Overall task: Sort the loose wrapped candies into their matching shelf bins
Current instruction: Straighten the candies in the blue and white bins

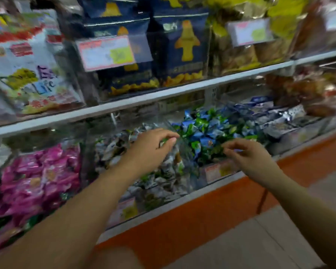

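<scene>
The head view shows two hands and four clear bins in a row on the lower shelf (182,208).

From the left, the first bin (81,162) holds pink candies (37,171). The second bin (163,193) holds grey and silver candies (113,150), and the third bin (206,177) blue and green candies (206,131). The fourth bin (306,129) holds dark blue and white packets (275,119).

The left hand (151,144) hovers over the second bin, close to the wall it shares with the third. Its fingers are curled, and thumb and fingertips pinch one small green candy (164,141), blurred. The right hand (248,154) hovers over the front of the third bin. Its fingers are bent with thumb and forefinger close together, and whether they hold anything cannot be told.

On the upper shelf (163,94) two dark blue bags (184,47) stand side by side, with one white bag (27,61) to their left and yellow bags (246,55) to their right. Three price tags (105,53) hang there.
</scene>
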